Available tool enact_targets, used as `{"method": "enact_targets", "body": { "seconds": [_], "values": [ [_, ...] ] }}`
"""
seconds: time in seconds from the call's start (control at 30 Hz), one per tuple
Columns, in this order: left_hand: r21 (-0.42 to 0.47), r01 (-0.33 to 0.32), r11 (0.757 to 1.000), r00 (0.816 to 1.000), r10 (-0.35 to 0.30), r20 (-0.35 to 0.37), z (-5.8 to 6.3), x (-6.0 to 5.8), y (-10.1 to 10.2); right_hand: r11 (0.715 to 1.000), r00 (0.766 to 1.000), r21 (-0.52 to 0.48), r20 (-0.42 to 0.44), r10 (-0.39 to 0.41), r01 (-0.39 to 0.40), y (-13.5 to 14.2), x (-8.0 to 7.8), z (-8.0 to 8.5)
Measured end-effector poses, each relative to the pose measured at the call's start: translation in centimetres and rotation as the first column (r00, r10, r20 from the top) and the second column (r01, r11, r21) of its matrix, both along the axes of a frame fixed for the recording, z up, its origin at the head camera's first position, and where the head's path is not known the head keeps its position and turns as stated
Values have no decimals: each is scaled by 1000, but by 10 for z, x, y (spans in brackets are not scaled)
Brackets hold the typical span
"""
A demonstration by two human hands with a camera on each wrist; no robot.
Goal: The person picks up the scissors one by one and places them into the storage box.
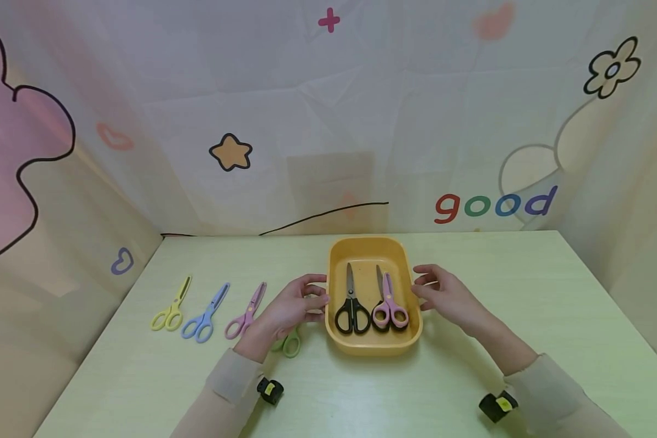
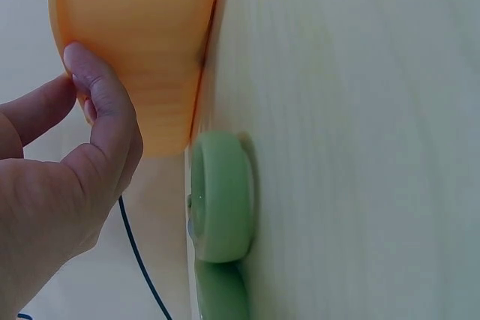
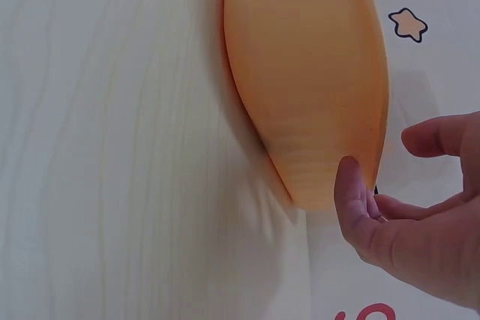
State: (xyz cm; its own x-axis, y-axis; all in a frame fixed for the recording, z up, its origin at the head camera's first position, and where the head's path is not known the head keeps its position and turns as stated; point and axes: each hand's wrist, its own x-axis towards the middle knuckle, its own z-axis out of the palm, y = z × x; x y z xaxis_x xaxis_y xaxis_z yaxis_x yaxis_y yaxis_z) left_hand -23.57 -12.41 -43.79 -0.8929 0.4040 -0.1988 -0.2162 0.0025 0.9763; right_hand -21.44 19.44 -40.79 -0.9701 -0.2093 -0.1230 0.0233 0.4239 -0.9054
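A yellow-orange tray [image 1: 372, 350] rests on the table. Inside lie a black-handled pair of scissors [image 1: 350, 304] and a pink pair of scissors [image 1: 387, 304], which overlaps another dark pair [image 1: 379, 281]. At the tray's left side my left hand [image 1: 292, 304] has loosely bent fingers, with fingertips at the outer wall near the rim. My right hand [image 1: 449, 298] is by the right side; in the right wrist view its thumb stands apart from the tray [image 3: 307, 73], while a fingertip [image 3: 349, 170] is at the wall. Green scissors [image 1: 291, 345] lie partly hidden beneath the left forearm.
Left of the tray, yellow scissors [image 1: 170, 313], blue scissors [image 1: 205, 319] and another pink pair [image 1: 247, 316] lie in a row on the pale table [image 1: 525, 292]. A printed cloth [image 1: 334, 121] hangs behind the table. Both wrists carry small black devices.
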Motion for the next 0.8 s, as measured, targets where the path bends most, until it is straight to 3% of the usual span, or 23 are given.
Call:
{"method": "enact_targets", "body": {
  "seconds": [0.4,0.8],
  "values": [
    [-12,-8,1000,1000,8,6,0,0,0,992,996,-128,92,21,-9,1,-5,-6],
    [-81,-25,996,999,23,-30,5,4,0,982,997,-186,82,7,8,0,-7,-12]
  ]
}}
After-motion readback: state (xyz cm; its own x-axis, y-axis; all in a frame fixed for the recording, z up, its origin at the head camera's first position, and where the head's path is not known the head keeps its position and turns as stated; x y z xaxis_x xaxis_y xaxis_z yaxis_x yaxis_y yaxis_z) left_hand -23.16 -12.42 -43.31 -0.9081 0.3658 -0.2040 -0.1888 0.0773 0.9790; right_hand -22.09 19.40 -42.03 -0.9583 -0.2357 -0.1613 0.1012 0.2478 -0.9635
